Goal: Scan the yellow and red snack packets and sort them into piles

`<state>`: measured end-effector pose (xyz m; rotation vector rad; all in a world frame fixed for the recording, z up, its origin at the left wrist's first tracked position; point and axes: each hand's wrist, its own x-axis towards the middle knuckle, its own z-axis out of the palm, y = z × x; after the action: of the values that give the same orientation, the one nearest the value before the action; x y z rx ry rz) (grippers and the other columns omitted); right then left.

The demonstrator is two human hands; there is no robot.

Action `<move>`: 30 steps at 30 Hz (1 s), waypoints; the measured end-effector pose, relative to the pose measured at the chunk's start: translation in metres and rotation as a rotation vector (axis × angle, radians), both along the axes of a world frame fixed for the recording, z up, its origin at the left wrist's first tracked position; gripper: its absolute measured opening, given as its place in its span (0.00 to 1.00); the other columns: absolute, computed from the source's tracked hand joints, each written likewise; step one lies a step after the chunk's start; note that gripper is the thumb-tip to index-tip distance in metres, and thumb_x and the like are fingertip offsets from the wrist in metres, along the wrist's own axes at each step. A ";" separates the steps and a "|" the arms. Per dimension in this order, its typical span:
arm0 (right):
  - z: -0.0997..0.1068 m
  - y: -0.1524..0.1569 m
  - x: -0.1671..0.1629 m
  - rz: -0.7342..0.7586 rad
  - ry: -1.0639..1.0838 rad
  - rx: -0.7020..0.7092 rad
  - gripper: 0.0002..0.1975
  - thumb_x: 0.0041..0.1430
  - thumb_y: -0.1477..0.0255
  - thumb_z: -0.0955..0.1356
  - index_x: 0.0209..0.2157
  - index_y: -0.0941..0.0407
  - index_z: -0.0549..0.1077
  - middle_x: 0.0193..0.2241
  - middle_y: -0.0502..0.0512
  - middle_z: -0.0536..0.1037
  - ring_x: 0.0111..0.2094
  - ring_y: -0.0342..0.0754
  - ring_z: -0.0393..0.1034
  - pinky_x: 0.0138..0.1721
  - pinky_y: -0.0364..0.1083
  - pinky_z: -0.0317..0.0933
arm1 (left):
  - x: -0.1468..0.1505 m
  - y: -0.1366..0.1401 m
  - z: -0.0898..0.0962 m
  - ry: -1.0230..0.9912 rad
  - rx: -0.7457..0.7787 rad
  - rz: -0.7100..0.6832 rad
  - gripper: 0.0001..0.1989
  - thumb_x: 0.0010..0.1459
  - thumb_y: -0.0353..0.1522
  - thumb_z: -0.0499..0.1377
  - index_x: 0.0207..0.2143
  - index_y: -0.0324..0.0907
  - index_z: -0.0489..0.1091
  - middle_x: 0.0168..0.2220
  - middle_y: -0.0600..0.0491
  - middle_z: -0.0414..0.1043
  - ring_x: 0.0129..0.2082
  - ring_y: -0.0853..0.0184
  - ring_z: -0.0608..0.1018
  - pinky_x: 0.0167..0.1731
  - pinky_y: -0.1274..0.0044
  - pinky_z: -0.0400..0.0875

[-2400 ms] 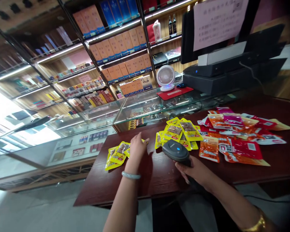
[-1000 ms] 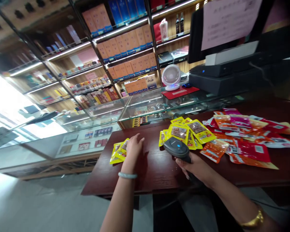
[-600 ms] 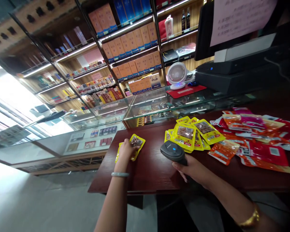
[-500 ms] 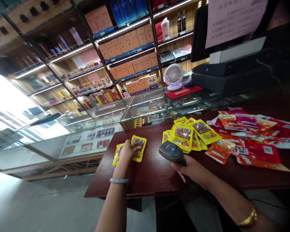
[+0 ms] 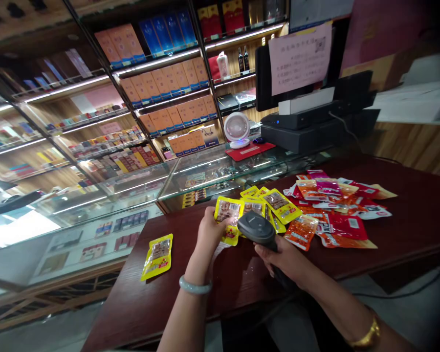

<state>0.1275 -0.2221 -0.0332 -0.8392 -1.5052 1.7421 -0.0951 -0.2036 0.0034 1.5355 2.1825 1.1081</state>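
Note:
My left hand point(image 5: 211, 231) is closed on a yellow snack packet point(image 5: 229, 215) with a clear window, lifted in front of the barcode scanner. In my right hand point(image 5: 284, 259) is a dark grey barcode scanner point(image 5: 256, 227), its head pointing left toward that packet. Behind the scanner lies a pile of yellow snack packets point(image 5: 281, 205), partly covered by it. Another yellow snack packet point(image 5: 158, 256) rests by itself on the left part of the brown table point(image 5: 132, 313). Right of the yellow pile are several red and orange packets point(image 5: 337, 215) in a heap.
A glass display counter point(image 5: 205, 168) borders the table's far side. On it stand a small white fan point(image 5: 236, 129), a red mat point(image 5: 250, 151) and a dark cash drawer point(image 5: 300, 139) below a monitor with a pink paper sheet point(image 5: 300, 58). A cable point(image 5: 403, 293) hangs at right.
My left hand has taken a yellow packet up from the table's left part and moved it right, near the scanner. The other packet stays on the left. The view has turned right.

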 end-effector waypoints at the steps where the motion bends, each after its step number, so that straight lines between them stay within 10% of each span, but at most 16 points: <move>1: -0.001 0.001 0.002 -0.030 -0.010 0.009 0.26 0.49 0.45 0.71 0.31 0.54 0.66 0.12 0.41 0.65 0.14 0.40 0.57 0.19 0.42 0.51 | 0.006 0.008 -0.001 -0.032 0.021 -0.009 0.21 0.47 0.40 0.68 0.40 0.43 0.66 0.36 0.52 0.77 0.36 0.62 0.79 0.33 0.76 0.68; 12: -0.003 0.005 -0.009 -0.063 0.013 0.012 0.25 0.51 0.46 0.71 0.30 0.53 0.66 0.12 0.43 0.64 0.14 0.42 0.57 0.19 0.44 0.54 | 0.015 0.044 -0.029 -0.448 0.221 -0.268 0.26 0.55 0.34 0.65 0.55 0.42 0.65 0.49 0.43 0.76 0.50 0.61 0.78 0.49 0.70 0.73; 18: -0.006 -0.006 -0.044 0.111 -0.014 -0.004 0.21 0.55 0.51 0.71 0.35 0.54 0.67 0.13 0.41 0.66 0.14 0.40 0.58 0.18 0.41 0.55 | -0.084 -0.031 -0.040 -0.158 0.110 0.080 0.21 0.58 0.35 0.61 0.54 0.41 0.67 0.50 0.43 0.75 0.51 0.61 0.77 0.51 0.71 0.70; 23: -0.004 -0.022 -0.087 0.320 -0.035 -0.009 0.19 0.56 0.53 0.70 0.34 0.55 0.67 0.11 0.40 0.65 0.12 0.40 0.58 0.16 0.40 0.53 | -0.148 -0.095 -0.041 0.361 -0.318 0.615 0.31 0.57 0.45 0.60 0.57 0.37 0.64 0.56 0.34 0.69 0.59 0.48 0.70 0.56 0.62 0.62; 30: -0.003 -0.036 -0.123 0.473 0.014 -0.065 0.21 0.53 0.51 0.72 0.31 0.54 0.65 0.12 0.39 0.65 0.12 0.39 0.59 0.15 0.39 0.56 | -0.159 -0.103 -0.049 0.447 -0.498 0.533 0.41 0.51 0.42 0.64 0.63 0.34 0.56 0.56 0.32 0.69 0.58 0.49 0.70 0.54 0.66 0.62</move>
<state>0.0045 -0.2577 -0.0365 -0.5236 -1.7461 2.1361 -0.2542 -0.3064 -0.0452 1.0752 2.9801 0.2652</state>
